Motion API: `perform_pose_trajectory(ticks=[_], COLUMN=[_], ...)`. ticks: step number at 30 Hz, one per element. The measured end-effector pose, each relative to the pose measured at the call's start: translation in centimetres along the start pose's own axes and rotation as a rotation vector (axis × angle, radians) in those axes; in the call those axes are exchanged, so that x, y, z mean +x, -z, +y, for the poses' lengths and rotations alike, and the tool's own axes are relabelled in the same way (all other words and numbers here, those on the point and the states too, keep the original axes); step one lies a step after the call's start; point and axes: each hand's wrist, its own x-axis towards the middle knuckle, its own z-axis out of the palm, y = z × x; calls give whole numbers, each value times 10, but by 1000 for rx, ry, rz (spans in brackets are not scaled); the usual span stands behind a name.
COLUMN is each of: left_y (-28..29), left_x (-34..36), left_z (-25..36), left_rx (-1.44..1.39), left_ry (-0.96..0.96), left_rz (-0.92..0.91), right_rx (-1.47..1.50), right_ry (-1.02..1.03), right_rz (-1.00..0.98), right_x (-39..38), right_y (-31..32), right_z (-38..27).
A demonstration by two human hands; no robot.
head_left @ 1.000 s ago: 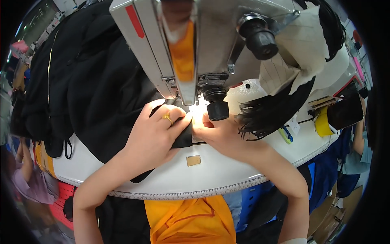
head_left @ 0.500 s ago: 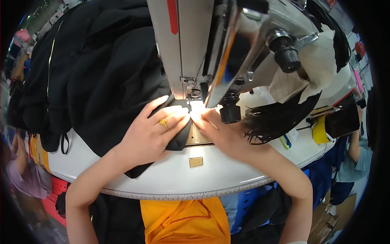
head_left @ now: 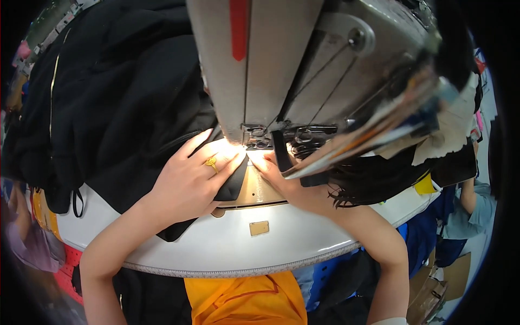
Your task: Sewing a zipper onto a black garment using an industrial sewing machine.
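Observation:
A large black garment (head_left: 130, 103) with a gold zipper (head_left: 52, 92) spreads over the left of the sewing machine bed. My left hand (head_left: 189, 176), a gold ring on one finger, lies flat on the cloth with fingers stretched toward the lit needle area. Close beside the presser foot (head_left: 261, 142), my right hand (head_left: 279, 176) has its thumb and fingertips drawn together near the cloth's edge. Part of that hand is hidden behind a machine part, and what it pinches cannot be made out. The metal needle plate (head_left: 254, 189) shows between both hands.
The sewing machine head (head_left: 265, 65) rises over the hands. A measuring tape (head_left: 227, 271) runs along the white table's (head_left: 216, 252) front edge, with a small tan patch (head_left: 259, 228) on top. Black strips (head_left: 374, 181) lie right. Orange cloth (head_left: 244, 300) is below; other people sit at both sides.
My view has shifted closer to the machine head, which covers more of the picture and more of the right hand. Both hands stay beside the needle, with little visible movement over the cloth.

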Motion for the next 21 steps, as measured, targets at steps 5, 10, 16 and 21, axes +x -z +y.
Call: perform_pose_trajectory(ticks=[5, 10, 16, 21], left_y=[0, -5, -10, -17], left_x=[1, 4, 7, 5], left_z=[6, 12, 16, 25], left_rx=[56, 141, 109, 265], left_ry=[5, 19, 54, 55], left_rz=[10, 22, 35, 50], right_rx=[-443, -828, -1007, -777], right_ry=[327, 281, 413, 414], right_rz=[50, -207, 85, 72], right_x=[6, -6, -15, -10], right_y=[-10, -4, -7, 9], right_z=[16, 0, 2, -17])
